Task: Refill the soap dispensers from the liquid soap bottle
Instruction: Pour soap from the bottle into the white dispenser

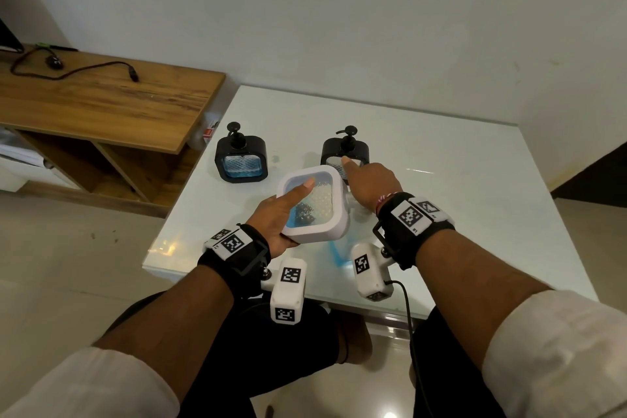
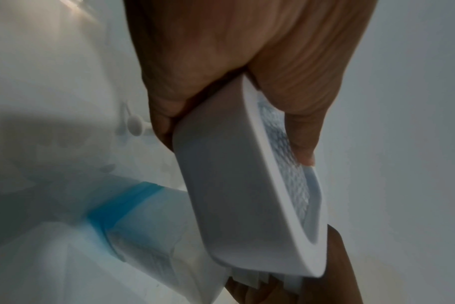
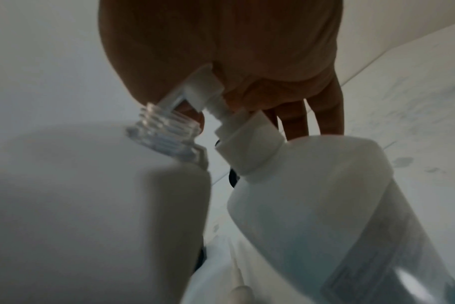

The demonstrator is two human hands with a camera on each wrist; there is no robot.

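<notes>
Left hand [image 1: 276, 214] gripping white dispenser [image 1: 314, 204] (tilted), table [image 1: 441, 180]

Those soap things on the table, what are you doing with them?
A person is refilling soap dispensers. The left hand holds a white dispenser tilted, its clear threaded neck open with no pump on it. The right hand presses the pump of the liquid soap bottle, spout aimed at that neck. Two black dispensers stand behind on the white table; the left one shows blue soap.
</notes>
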